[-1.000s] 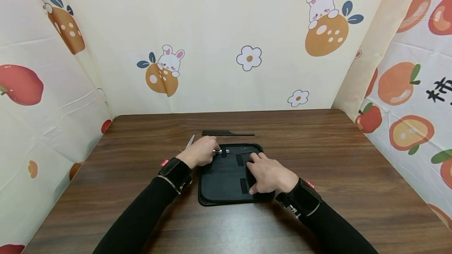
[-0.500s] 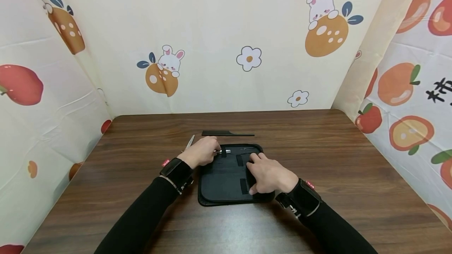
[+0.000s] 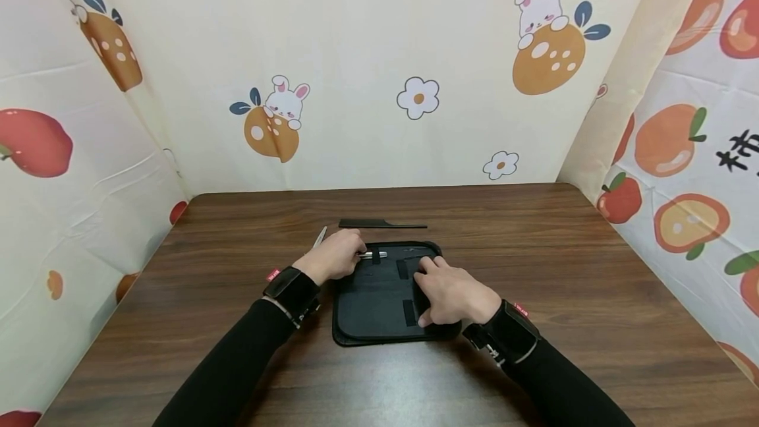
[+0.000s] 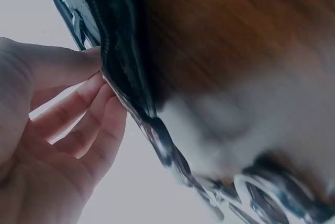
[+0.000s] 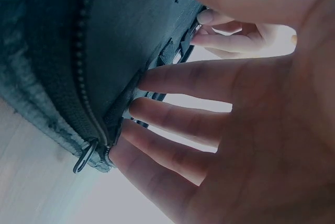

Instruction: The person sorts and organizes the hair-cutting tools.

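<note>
A black zip case (image 3: 379,312) lies open on the table, with elastic loops inside. At its upper left, my left hand (image 3: 333,257) pinches the end of a slim silver tool (image 3: 379,255), which sits in a loop; its kind cannot be made out. In the left wrist view, thumb and fingertips (image 4: 97,80) meet at the case's edge. My right hand (image 3: 453,292) rests on the case's right side, thumb and fingers spread apart. Its fingers (image 5: 183,114) look fairly straight in the right wrist view, tips touching the case, near a zip pull (image 5: 85,157).
A black comb (image 3: 367,223) lies behind the case. Scissors (image 3: 320,237) lie beyond my left hand, partly hidden by it; their finger rings (image 4: 264,198) show blurred in the left wrist view. Printed cloth (image 3: 356,137) walls off the back and sides of the wooden table (image 3: 249,223).
My left hand has shifted slightly left over the last half second, and the silver tool has barely moved. The right hand and the case stay in place.
</note>
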Tool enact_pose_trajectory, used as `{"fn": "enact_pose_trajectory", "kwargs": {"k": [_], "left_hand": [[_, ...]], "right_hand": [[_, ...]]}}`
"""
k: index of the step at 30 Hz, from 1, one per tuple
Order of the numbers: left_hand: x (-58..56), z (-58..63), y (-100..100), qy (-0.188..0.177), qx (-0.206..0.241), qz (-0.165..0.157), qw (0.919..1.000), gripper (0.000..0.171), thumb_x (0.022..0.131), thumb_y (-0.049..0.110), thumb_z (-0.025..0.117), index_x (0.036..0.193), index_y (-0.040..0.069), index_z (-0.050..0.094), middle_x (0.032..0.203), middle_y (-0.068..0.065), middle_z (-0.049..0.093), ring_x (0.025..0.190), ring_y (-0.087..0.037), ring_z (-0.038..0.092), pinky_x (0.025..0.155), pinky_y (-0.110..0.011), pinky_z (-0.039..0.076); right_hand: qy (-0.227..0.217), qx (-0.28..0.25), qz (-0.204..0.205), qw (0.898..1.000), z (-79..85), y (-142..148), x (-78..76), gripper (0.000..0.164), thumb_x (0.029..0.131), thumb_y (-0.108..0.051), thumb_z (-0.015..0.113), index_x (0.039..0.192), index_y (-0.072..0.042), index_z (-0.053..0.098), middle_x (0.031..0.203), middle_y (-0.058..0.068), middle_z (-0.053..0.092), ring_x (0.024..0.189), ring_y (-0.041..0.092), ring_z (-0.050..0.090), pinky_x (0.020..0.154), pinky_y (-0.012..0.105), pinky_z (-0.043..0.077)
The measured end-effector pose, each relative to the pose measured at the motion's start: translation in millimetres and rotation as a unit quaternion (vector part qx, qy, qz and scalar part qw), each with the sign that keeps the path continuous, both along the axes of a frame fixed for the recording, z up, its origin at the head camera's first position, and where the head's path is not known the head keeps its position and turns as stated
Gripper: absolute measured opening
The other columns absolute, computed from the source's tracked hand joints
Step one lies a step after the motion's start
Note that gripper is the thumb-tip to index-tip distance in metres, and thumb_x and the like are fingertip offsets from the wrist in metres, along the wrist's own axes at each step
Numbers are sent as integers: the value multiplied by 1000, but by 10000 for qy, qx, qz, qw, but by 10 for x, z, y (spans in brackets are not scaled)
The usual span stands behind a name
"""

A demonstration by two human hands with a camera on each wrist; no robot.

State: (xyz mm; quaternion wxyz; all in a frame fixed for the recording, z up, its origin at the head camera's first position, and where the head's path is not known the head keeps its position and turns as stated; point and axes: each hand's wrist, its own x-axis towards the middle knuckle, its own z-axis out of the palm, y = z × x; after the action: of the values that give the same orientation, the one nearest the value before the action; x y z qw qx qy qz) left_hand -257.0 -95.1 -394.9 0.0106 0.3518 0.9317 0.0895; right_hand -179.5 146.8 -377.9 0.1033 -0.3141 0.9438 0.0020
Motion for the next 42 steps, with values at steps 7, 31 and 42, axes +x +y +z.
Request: {"fn": "enact_pose_trajectory", "kwargs": {"k": [7, 31, 42], "left_hand": [[17, 22, -84, 71, -54, 120, 9999, 20, 85, -1, 54, 89, 13, 69, 88, -1, 58, 85, -17, 54, 94, -50, 35], [5, 24, -78, 142, -249, 118, 9995, 19, 85, 2, 54, 91, 12, 68, 86, -2, 57, 84, -16, 53, 84, -38, 42], [2, 28, -29, 137, -278, 86, 9995, 18, 84, 2, 55, 91, 12, 67, 87, -2, 56, 85, -17, 53, 78, -33, 44]], "right_hand": [[-26, 8, -1, 10000, 4, 2, 5, 63, 72, -48, 72, 118, -7, 55, 119, 6, 41, 100, 21, 38, 75, 34, 44], [-10, 46, 21, 10000, 2, 3, 10, 66, 72, -48, 72, 120, -6, 54, 121, 7, 41, 101, 22, 38, 75, 34, 45], [-66, 49, -24, 10000, 18, -3, 11, 67, 73, -48, 72, 122, -6, 54, 122, 7, 41, 103, 23, 38, 77, 35, 44]]}}
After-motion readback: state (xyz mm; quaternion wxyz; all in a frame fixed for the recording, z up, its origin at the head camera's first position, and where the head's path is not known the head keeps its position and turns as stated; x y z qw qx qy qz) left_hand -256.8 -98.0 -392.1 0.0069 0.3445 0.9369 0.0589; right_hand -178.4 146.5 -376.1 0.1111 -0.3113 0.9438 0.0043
